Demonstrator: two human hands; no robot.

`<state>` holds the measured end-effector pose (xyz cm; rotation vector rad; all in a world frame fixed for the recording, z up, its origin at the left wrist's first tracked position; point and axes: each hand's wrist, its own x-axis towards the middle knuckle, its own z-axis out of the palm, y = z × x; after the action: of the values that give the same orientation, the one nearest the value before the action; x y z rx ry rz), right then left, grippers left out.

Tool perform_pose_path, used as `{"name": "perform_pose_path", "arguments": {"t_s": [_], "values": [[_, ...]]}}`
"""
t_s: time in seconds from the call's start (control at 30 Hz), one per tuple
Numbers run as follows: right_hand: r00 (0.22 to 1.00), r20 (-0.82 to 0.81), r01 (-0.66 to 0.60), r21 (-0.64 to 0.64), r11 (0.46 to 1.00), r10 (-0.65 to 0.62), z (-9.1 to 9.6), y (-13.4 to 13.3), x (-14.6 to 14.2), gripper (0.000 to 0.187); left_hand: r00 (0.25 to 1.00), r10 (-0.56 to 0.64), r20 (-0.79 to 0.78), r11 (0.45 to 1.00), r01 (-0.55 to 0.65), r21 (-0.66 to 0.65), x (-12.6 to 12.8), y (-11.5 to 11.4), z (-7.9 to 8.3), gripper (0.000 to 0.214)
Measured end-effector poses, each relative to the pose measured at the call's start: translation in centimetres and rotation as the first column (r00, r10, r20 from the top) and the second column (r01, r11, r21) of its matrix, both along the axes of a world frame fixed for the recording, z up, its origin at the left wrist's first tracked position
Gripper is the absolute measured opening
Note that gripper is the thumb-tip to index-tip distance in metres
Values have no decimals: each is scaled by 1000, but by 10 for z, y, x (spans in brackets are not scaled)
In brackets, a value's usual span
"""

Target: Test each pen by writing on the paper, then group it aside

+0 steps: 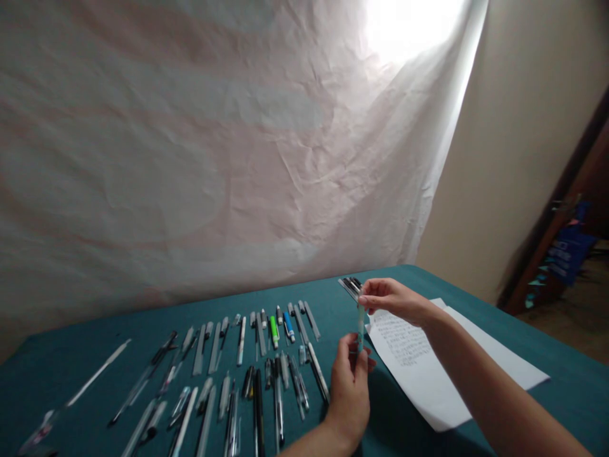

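A slim, pale green-white pen [360,325] stands nearly upright between my two hands, above the table. My left hand [351,392] grips its lower end between thumb and fingers. At the top end, the fingertips of my right hand [391,299] pinch it. To the left lie loose pens, caps and clear barrels in rough rows, among them a green pen part [274,331], a blue one [288,326] and a white pen [318,372] close to my left wrist. Fine detail on the held pen is too blurred to tell.
Sheets of paper [440,387] with handwriting lie under my right forearm on the green-covered table [390,416]. Behind my right hand is a small group of dark pens [351,285]. A pale cloth [214,158] hangs along the back edge; a door [566,216] stands at far right.
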<state>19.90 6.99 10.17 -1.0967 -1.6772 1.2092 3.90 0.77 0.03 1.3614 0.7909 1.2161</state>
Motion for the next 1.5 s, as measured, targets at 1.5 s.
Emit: {"name": "perform_pose_path", "arguments": {"t_s": [1.5], "values": [[995,-79,55,-15,998,-56,-2,-2,-12,36,999,11,38,1000,-10,-25,1,0,0,35]]}}
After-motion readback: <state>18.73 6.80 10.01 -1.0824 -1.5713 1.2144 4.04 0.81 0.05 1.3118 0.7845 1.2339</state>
